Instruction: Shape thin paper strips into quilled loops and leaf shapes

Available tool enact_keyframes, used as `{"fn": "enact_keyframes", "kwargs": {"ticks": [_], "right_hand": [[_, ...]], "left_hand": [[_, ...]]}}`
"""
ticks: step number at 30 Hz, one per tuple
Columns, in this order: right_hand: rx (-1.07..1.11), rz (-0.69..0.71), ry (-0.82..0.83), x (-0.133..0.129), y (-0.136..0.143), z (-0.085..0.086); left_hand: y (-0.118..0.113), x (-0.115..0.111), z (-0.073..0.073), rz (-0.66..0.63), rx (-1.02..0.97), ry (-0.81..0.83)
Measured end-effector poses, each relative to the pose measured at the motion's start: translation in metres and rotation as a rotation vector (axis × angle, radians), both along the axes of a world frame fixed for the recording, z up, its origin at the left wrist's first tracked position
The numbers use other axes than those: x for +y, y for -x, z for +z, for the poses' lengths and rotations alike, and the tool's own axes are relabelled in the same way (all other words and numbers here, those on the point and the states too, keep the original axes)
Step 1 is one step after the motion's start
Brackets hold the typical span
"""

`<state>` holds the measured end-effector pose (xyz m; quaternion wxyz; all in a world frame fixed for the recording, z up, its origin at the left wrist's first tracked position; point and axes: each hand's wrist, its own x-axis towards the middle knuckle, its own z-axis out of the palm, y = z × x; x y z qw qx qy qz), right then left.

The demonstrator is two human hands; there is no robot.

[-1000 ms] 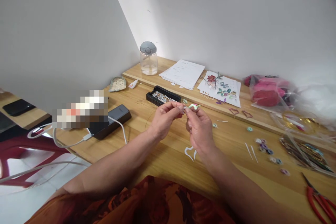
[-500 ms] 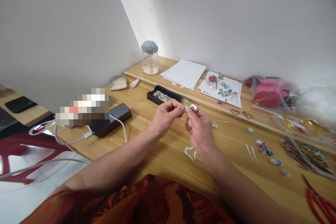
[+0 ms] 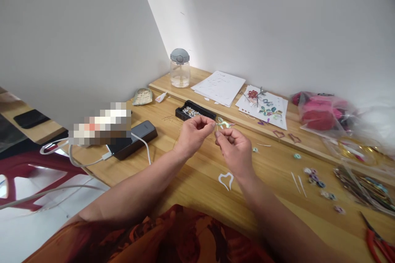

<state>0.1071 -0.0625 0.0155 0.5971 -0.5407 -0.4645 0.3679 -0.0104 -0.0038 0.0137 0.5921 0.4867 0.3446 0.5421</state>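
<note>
My left hand point(image 3: 195, 134) is closed in a pinch on one end of a small pale green curved piece point(image 3: 225, 124), over the middle of the wooden table. Just right of it and slightly lower, my right hand point(image 3: 236, 148) has thumb and fingertips pressed together; a thin strand seems to run up from them to the piece. A black tray point(image 3: 182, 114) of small beads sits behind my left hand. Below my right hand a white heart-shaped outline point(image 3: 226, 181) lies on the table.
A jar point(image 3: 180, 70), white papers point(image 3: 219, 86) and a sheet with wire flowers point(image 3: 277, 119) stand along the back. Thread spools point(image 3: 314, 177) and red-handled pliers point(image 3: 378, 244) lie right. A power bank point(image 3: 145, 131) with cables is left.
My right hand has moved slightly down, away from my left fingertips, showing more of the green piece. The white heart outline is now fully visible. The view has shifted a little.
</note>
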Motion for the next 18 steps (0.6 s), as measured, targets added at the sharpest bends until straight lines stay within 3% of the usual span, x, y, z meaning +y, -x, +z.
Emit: {"fn": "enact_keyframes", "kwargs": {"ticks": [8, 13, 18], "right_hand": [[-0.289, -0.021, -0.103, -0.006, -0.003, 0.012], [-0.551, -0.021, -0.09, -0.01, -0.025, 0.032], [-0.613, 0.06, 0.018, -0.008, -0.049, 0.047]], "left_hand": [[0.003, 0.002, 0.002, -0.019, 0.141, -0.104], [0.007, 0.003, 0.003, -0.155, 0.344, -0.195], [0.008, 0.0, 0.004, -0.338, 0.322, -0.16]]}}
